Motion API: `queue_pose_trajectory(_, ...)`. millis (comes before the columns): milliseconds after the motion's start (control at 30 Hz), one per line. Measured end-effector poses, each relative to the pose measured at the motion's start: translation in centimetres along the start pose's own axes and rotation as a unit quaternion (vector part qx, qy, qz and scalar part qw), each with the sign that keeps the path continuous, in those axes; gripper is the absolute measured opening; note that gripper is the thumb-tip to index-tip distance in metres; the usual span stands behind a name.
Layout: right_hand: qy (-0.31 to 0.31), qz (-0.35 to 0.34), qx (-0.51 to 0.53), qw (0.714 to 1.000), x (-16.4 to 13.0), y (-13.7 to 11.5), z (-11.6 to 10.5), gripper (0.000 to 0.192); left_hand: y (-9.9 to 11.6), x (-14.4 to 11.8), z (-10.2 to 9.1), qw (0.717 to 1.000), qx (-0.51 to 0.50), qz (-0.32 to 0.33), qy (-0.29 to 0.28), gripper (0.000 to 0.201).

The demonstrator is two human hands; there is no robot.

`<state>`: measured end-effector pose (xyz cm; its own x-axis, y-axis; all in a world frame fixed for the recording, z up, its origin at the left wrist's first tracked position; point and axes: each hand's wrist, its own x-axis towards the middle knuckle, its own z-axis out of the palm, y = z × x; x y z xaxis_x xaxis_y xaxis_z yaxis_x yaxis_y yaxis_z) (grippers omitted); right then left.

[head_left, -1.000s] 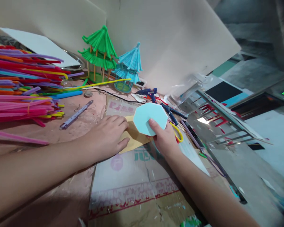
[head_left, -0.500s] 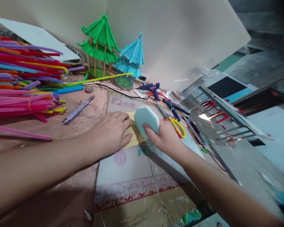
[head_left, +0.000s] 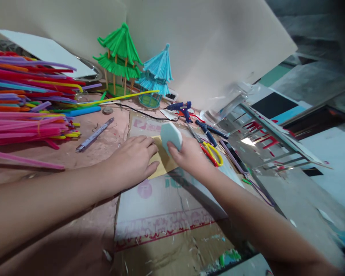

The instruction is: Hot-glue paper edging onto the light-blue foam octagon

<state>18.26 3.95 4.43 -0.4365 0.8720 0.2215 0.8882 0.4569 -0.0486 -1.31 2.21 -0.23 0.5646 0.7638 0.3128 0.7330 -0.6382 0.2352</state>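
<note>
My right hand (head_left: 191, 155) grips a pale, many-sided flat block (head_left: 170, 135), thumb on its near face and the other fingers behind it. The block is tilted, with one broad face toward the left, and is held above a yellow sheet (head_left: 161, 165). Flat on the left part of that sheet rests my left hand (head_left: 133, 158), palm down with the thumb a little apart. Under the sheet lies a printed cardboard mat (head_left: 152, 209). Yellow-and-red-handled scissors (head_left: 214, 153) lie just right of my right hand.
Bundles of pipe cleaners (head_left: 25, 126) fill the left side. A green model pavilion (head_left: 120, 57) and a blue one (head_left: 158, 71) stand behind. A glue gun (head_left: 181, 108), pliers (head_left: 208, 132), a phone (head_left: 232, 155) and a pen (head_left: 94, 135) lie around the cardboard.
My right hand has shifted left and turned the pale block, so it appears narrower and more edge-on. My left hand stays on the yellow sheet. The view has moved slightly.
</note>
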Motion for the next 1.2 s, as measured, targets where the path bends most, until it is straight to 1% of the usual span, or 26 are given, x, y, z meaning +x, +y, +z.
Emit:
queue_pose_trajectory(133,-0.035,0.001,0.024,0.999,-0.1,0.1,-0.8,0.021,0.0,-0.1,0.1,1.000,-0.012,0.002,0.004,0.026)
queue_pose_trajectory(200,-0.026,0.006,0.018,0.999,-0.1,0.1,-0.7,0.021,0.0,0.0,0.1,1.000,-0.016,0.008,0.007,0.025)
queue_pose_trajectory(267,-0.003,0.012,0.002,1.000,0.1,0.1,-0.3,0.024,0.0,0.0,0.1,1.000,-0.006,0.011,0.005,0.026)
queue_pose_trajectory(367,0.018,0.009,-0.002,1.000,-0.1,0.2,0.1,0.028,0.1,0.1,0.0,1.000,0.012,0.003,-0.001,0.027)
queue_pose_trajectory(533,-0.011,-0.005,0.023,1.000,-2.0,0.2,-0.4,0.025,0.1,0.0,0.1,1.000,0.006,0.004,0.005,0.029)
queue_pose_trajectory(600,0.010,0.002,0.021,1.000,-1.6,0.3,0.0,0.026,0.1,0.0,0.2,1.000,0.006,0.003,0.005,0.028)
queue_pose_trajectory(700,0.032,0.020,0.027,0.999,0.2,0.5,0.7,0.024,0.1,0.0,0.2,1.000,0.014,0.003,0.007,0.027)
queue_pose_trajectory(767,0.046,0.038,0.078,0.995,0.9,0.5,0.6,0.019,0.1,0.0,0.2,1.000,0.018,0.004,0.010,0.028)
queue_pose_trajectory(800,0.058,0.056,0.134,0.988,0.9,0.5,0.4,0.018,0.1,-0.1,0.2,1.000,0.015,0.004,0.010,0.028)
queue_pose_trajectory(833,0.070,0.079,0.210,0.972,0.6,0.4,0.2,0.019,0.0,-0.2,0.3,1.000,0.009,0.003,0.010,0.029)
queue_pose_trajectory(867,0.078,0.107,0.299,0.945,0.1,0.4,-0.1,0.022,-0.1,-0.3,0.3,1.000,-0.002,0.000,0.012,0.029)
queue_pose_trajectory(900,0.078,0.132,0.392,0.907,-0.6,0.3,-0.3,0.025,-0.2,-0.4,0.4,1.000,-0.017,-0.003,0.017,0.030)
queue_pose_trajectory(967,0.060,0.163,0.547,0.819,-1.9,0.1,-0.4,0.030,-0.4,-0.5,0.5,0.998,-0.048,-0.009,0.034,0.032)
queue_pose_trajectory(1000,0.051,0.169,0.599,0.781,-2.5,0.0,-0.3,0.030,-0.5,-0.5,0.5,0.997,-0.061,-0.013,0.044,0.032)
queue_pose_trajectory(1033,0.046,0.172,0.637,0.750,-2.9,-0.1,-0.2,0.030,-0.5,-0.4,0.4,0.996,-0.072,-0.017,0.054,0.031)
queue_pose_trajectory(1067,0.044,0.174,0.663,0.727,-3.2,-0.2,0.0,0.030,-0.5,-0.3,0.4,0.994,-0.084,-0.020,0.065,0.029)
queue_pose_trajectory(1100,0.045,0.177,0.680,0.710,-3.4,-0.2,0.2,0.030,-0.5,-0.2,0.2,0.992,-0.098,-0.022,0.078,0.028)
queue_pose_trajectory(1200,0.048,0.186,0.704,0.684,-3.6,-0.4,0.7,0.033,-0.2,0.2,-0.4,0.979,-0.168,-0.014,0.114,0.030)
